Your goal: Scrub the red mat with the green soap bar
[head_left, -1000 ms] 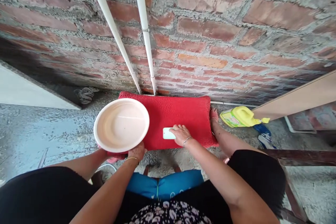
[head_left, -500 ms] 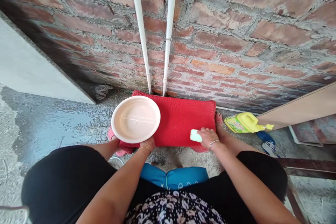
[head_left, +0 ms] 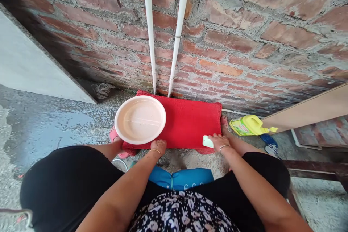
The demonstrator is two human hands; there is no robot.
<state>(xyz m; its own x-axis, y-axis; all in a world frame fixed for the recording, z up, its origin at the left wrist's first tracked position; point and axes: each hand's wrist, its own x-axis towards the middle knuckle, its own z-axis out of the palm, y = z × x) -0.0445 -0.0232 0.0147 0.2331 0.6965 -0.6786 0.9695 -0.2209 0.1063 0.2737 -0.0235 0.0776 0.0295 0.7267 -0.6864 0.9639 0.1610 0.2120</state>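
A thick red mat (head_left: 190, 119) with a textured border lies stretched between my feet. On its left part rests a round, pale pink basin (head_left: 143, 121). My left hand (head_left: 158, 145) is at the mat's near edge, just right of the basin's lower rim, its fingers curled on the red fabric. In my right hand (head_left: 220, 141) is a pale green block (head_left: 207, 141) with rounded corners, held against the mat's near right part. My palm covers its right end, so whether it is soap or a brush back is unclear.
A brick wall (head_left: 231, 40) with two white pipes (head_left: 178, 40) rises behind the mat. A yellow jug (head_left: 250, 125) lies to the right beside a tan board (head_left: 307, 108). A pale slab (head_left: 38, 61) leans at left above wet concrete. Blue fabric (head_left: 185, 179) is below the mat.
My left hand has moved right, out from beside the basin's underside along the mat's near edge. The right hand and the green block have shifted slightly right.
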